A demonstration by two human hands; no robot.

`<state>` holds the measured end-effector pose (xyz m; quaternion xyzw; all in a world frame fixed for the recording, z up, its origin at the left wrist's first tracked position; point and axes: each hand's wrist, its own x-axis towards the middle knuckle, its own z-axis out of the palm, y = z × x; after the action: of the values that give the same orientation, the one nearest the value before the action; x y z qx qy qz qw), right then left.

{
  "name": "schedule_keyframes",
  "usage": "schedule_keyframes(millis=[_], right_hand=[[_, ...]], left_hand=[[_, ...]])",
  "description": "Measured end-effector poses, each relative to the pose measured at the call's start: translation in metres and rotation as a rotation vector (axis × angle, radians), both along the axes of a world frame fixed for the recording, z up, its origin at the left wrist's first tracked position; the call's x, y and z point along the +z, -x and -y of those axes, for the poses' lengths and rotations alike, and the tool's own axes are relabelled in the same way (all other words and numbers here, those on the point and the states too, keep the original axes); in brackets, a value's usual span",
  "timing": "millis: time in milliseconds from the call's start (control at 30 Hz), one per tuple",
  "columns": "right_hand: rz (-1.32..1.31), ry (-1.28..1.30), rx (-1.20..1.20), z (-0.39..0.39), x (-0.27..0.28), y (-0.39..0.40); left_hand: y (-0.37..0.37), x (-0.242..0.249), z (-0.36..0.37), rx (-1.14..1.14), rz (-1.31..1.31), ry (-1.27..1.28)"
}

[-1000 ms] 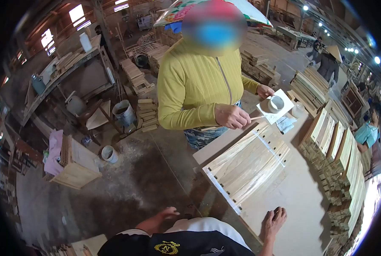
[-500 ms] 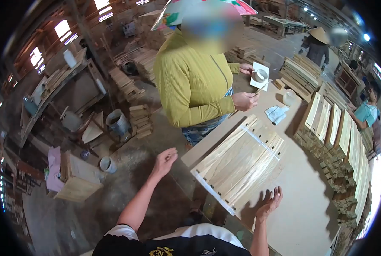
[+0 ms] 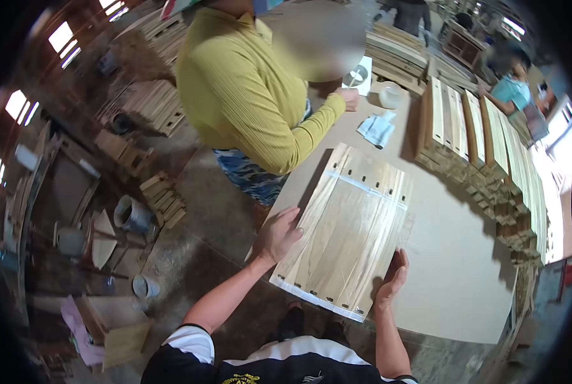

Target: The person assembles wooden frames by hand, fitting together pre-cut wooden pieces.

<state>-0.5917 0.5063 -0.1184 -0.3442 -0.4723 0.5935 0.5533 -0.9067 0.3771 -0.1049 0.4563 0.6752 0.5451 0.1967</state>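
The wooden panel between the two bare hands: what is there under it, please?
Under the wooden panel is the table, whose pale top shows past the panel's right edge. The tabletop directly beneath and the panel's underside are covered, so they cannot be seen.

- Looking from the wearer's head, facing forward and steeply down over the shirt (image 3: 311, 368) at the bottom edge.
- Sitting close above the left hand (image 3: 281, 237) and the right hand (image 3: 393, 281), placing both below the middle.
- Showing the wooden panel (image 3: 347, 230) near the centre, viewing its top face from above its near end.
- Covering the table (image 3: 459, 275) to the right and the floor (image 3: 203, 272) to the left.
- Reaching past the person in yellow (image 3: 247, 89), farther off than the hands, toward small windows (image 3: 60, 37) at the upper left.
- Bending straight edges into curves, darkening toward the corners.
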Motion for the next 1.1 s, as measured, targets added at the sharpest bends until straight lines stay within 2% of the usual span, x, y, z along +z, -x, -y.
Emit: schedule_keyframes(millis=[33,167,233,267,367,400,500,533,633,767,900,1033,1067,1100], right_hand=[[-0.039,0.024,-0.019,-0.002,-0.002,0.004],[-0.048,0.193,-0.016,-0.005,0.000,0.004],[0.056,0.258,-0.021,-0.005,0.012,-0.001],[0.107,0.285,-0.005,-0.007,0.020,0.000],[-0.025,0.508,0.170,-0.021,0.042,-0.002],[0.090,0.538,0.053,-0.012,0.078,0.011],[0.110,0.441,0.302,-0.024,0.094,-0.003],[0.101,0.489,0.339,-0.023,0.107,-0.008],[0.140,0.550,0.433,-0.026,0.107,-0.036],[0.167,0.701,0.630,-0.021,0.135,-0.059],[0.306,0.653,0.910,-0.025,0.142,-0.075],[0.312,0.678,1.284,-0.010,0.151,-0.070],[0.438,0.655,1.246,0.005,0.172,-0.066],[0.357,0.735,1.411,0.012,0.170,-0.062]], left_hand=[[-0.005,0.004,-0.003,0.017,0.275,-0.049],[0.000,0.000,-0.003,-0.008,0.526,-0.046],[0.002,-0.003,-0.007,0.027,0.689,-0.113],[0.001,-0.004,-0.008,0.010,0.692,-0.068],[-0.002,-0.016,-0.018,-0.088,0.739,-0.016],[-0.010,0.016,-0.017,-0.210,0.927,-0.066],[-0.035,0.069,-0.003,-0.269,0.942,-0.099],[-0.044,0.079,0.004,-0.257,0.976,-0.086],[-0.079,0.098,0.031,-0.161,1.002,-0.062],[-0.132,0.125,0.078,0.109,0.936,0.050],[-0.210,0.137,0.132,0.362,0.857,-0.013],[-0.282,0.144,0.190,0.534,0.850,-0.157],[-0.299,0.149,0.198,0.625,0.798,-0.145],[-0.316,0.157,0.208,0.746,0.750,-0.133]])
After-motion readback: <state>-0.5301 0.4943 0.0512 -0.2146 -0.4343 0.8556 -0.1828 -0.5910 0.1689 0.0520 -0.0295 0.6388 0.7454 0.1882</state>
